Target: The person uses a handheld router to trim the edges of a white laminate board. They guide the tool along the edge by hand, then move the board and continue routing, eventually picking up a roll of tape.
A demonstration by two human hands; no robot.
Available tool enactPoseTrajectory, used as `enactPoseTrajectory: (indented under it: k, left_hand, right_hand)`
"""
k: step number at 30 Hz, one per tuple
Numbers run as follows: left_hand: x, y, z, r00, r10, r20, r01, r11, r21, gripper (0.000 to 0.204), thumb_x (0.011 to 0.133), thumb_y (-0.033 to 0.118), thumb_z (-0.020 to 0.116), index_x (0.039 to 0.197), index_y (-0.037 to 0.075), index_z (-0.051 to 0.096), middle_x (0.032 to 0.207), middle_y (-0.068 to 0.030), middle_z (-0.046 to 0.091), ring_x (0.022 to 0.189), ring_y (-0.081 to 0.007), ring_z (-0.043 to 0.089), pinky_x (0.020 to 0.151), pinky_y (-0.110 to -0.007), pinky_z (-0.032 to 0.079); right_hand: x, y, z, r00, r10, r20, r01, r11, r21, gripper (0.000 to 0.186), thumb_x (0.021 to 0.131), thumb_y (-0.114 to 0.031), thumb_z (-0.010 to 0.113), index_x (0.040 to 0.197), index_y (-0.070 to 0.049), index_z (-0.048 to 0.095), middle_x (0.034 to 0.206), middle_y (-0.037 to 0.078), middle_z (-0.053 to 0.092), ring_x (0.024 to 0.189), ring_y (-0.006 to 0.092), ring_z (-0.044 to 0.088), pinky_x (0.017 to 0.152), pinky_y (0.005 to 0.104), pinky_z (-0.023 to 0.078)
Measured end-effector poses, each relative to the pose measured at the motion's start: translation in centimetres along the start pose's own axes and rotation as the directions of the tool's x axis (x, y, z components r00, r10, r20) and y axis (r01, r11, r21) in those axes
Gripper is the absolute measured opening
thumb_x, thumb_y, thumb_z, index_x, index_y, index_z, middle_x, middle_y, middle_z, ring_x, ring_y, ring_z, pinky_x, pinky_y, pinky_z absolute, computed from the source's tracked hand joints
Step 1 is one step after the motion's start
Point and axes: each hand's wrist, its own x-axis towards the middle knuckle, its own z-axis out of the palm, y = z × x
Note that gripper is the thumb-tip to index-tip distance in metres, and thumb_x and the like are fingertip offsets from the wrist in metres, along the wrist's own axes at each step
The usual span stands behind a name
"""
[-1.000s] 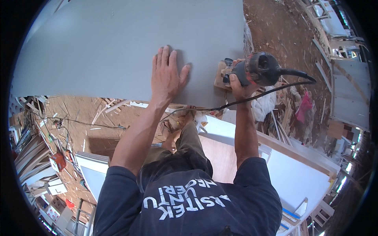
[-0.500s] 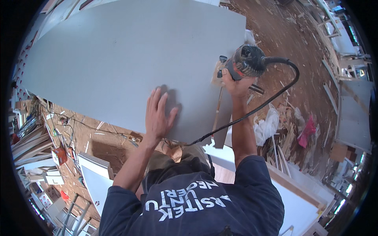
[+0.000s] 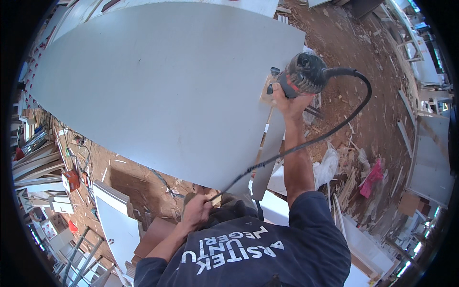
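My right hand (image 3: 290, 103) grips a black and red trim router (image 3: 306, 72) at the right edge of a large grey panel (image 3: 158, 86). The router's pale flat base (image 3: 265, 97) rests over that edge, and two dark knobs stick out beside my thumb. From the router's top a black power cord (image 3: 306, 143) loops right, then runs back over the panel's near corner to my left hand (image 3: 196, 211). The left fingers are closed round the cord close to my waist. Along the panel's right side, below the base, runs a narrow brownish strip (image 3: 262, 141).
Wood scraps and dust cover the brown floor on the right, with white plastic (image 3: 326, 168) and a pink bag (image 3: 371, 184). Stacked white boards (image 3: 114, 210) lean at lower left, near an orange box (image 3: 71, 181) and piled timber strips (image 3: 38, 165). Another panel (image 3: 430, 148) stands far right.
My left hand has left the panel's surface, drawn back toward my waist and closed on the cord. The right hand still holds the router at the panel's edge; the view has shifted slightly.
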Motion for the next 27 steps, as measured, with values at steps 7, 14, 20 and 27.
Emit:
enactPoseTrajectory:
  k: [7,14,20,27]
  left_hand:
    - [12.1,10.9,-9.5,0.782,0.024,-0.622,-0.108,0.989,-0.097,0.017,0.104,0.015,0.051,0.098,-0.001,0.051,0.072,-0.0109,0.059,0.062,-0.0214,0.058,0.056,-0.041,0.045]
    - [18.2,10.0,-2.6,0.57,0.161,-0.806,-0.023,0.983,0.181,0.016,0.104,0.015,0.052,0.099,0.0,0.05,0.07,-0.0118,0.05,0.057,-0.0252,0.05,0.056,-0.038,0.043]
    - [17.3,9.6,-1.8,0.591,0.245,-0.769,-0.173,0.969,0.176,0.006,0.102,0.005,0.048,0.099,0.001,0.044,0.07,-0.0102,0.048,0.055,-0.0214,0.048,0.053,-0.035,0.042]
    - [17.0,8.4,-1.4,0.576,0.43,-0.695,-0.205,0.899,0.387,0.021,0.105,0.018,0.053,0.093,0.001,0.046,0.072,-0.0131,0.047,0.056,-0.0315,0.048,0.05,-0.042,0.039]
  right_hand:
    - [-2.1,1.2,1.4,0.968,0.22,-0.123,-0.168,0.927,0.335,0.059,0.075,0.005,0.08,0.125,-0.001,0.051,0.111,0.008,0.063,0.096,0.0164,0.064,0.085,0.0324,0.056]
    - [-1.3,2.9,-0.4,0.988,0.134,-0.079,-0.116,0.974,0.192,0.06,0.076,0.002,0.083,0.128,-0.003,0.051,0.113,0.007,0.062,0.097,0.0171,0.063,0.086,0.0332,0.056]
    - [-0.3,2.7,0.0,0.959,-0.141,-0.246,0.139,0.99,-0.028,0.058,0.074,0.001,0.082,0.125,0.0,0.053,0.106,0.004,0.066,0.092,0.0119,0.064,0.083,0.03,0.054]
    - [3.8,2.8,1.5,0.981,-0.146,-0.125,0.12,0.973,-0.197,0.048,0.071,-0.003,0.083,0.113,0.001,0.059,0.099,0.006,0.068,0.086,0.0127,0.065,0.076,0.0306,0.055]
